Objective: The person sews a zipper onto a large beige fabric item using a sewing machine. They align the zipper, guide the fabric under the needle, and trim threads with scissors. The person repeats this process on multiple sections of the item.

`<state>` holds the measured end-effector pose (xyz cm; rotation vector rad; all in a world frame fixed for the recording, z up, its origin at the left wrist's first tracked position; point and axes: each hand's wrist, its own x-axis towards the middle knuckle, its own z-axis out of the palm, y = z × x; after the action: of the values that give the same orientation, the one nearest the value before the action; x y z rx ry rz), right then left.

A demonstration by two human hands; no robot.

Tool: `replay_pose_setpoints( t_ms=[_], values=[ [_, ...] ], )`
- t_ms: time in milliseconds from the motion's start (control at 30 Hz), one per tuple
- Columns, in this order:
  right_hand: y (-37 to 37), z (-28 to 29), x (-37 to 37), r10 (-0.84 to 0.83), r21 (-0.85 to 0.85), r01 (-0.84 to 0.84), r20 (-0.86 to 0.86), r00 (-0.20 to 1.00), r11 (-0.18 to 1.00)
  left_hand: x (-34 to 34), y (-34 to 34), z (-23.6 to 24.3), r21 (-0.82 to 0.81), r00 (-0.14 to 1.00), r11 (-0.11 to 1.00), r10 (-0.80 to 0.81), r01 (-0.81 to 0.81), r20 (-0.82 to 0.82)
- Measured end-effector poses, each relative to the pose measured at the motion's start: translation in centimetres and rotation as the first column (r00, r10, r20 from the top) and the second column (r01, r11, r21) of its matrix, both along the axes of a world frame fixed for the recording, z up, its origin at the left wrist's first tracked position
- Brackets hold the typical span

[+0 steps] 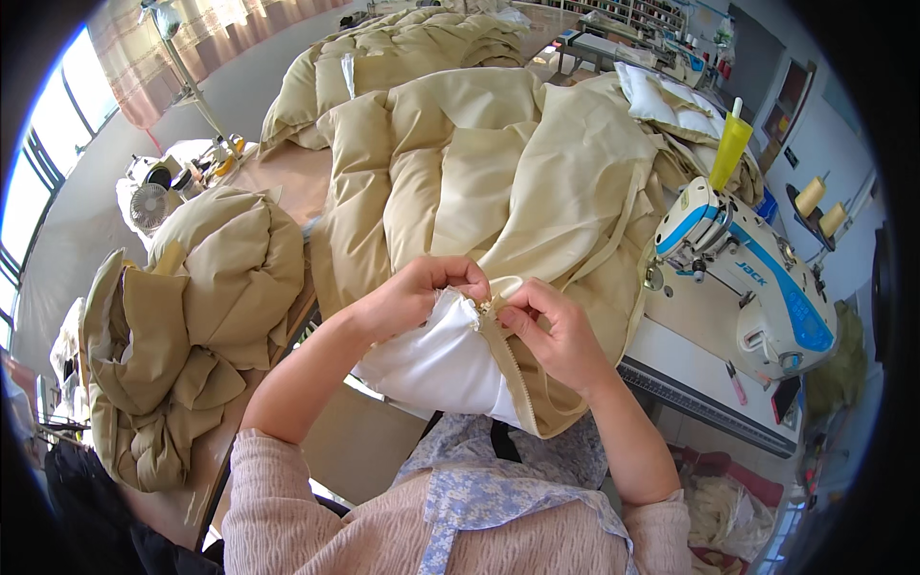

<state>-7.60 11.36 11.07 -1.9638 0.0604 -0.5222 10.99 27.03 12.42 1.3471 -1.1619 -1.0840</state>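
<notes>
A khaki padded garment is spread in front of me, its white lining turned up at the near end beside a pale zipper. My left hand has its fingers closed on the fabric edge at the zipper's upper end. My right hand pinches the same end from the right, where a light khaki strip loops over. The two hands almost meet there, and their fingertips partly hide the small part between them.
A white and blue sewing machine with thread cones stands at right on its table. Khaki bundles lie at left and back. A small fan and lamp pole stand at left; a yellow object tops the machine.
</notes>
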Motion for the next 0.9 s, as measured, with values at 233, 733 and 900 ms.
replay_pose_setpoints(
  t_ms=[233, 733, 900],
  values=[
    [-0.3, -1.7, 0.1, -0.161, -0.024, 0.165, 0.136, 0.978, 0.986, -3.8, 0.6, 0.2, 0.127, 0.913, 0.956, 0.207, -0.265, 0.351],
    [0.1, -3.8, 0.6, -0.189, -0.370, 0.346, 0.398, 0.898, 0.862, -6.2, -0.7, -4.1, 0.208, 0.897, 0.939, 0.328, -0.275, -0.295],
    [0.4, -3.9, 1.6, -0.185, -0.322, 0.319, 0.385, 0.904, 0.891, -5.5, -0.3, -5.4, 0.137, 0.943, 0.946, 0.311, -0.295, -0.117]
  ],
)
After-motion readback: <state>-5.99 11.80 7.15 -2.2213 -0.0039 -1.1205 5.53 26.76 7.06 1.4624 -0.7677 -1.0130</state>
